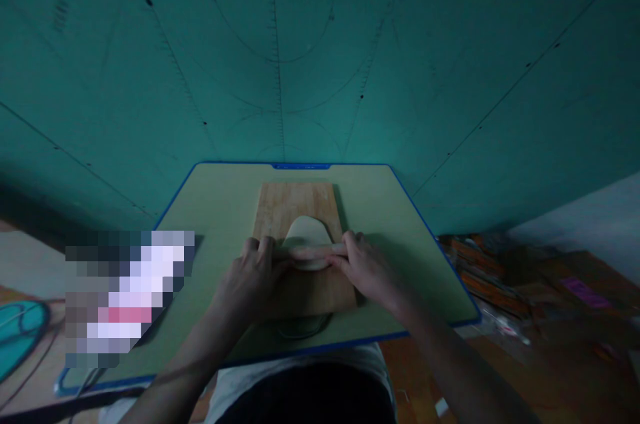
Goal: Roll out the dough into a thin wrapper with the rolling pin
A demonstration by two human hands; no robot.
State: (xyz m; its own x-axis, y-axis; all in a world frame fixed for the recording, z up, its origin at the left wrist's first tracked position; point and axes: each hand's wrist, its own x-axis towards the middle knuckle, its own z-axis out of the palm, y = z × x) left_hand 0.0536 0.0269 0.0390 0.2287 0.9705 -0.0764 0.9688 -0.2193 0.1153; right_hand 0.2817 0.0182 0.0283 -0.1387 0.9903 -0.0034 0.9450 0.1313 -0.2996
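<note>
Both hands, left hand (255, 271) and right hand (365, 264), press curled fingers on what looks like a rolling pin (317, 251) across the dough (306, 231) on the wooden board (295, 204); even pressure would keep thickness uniform.
</note>
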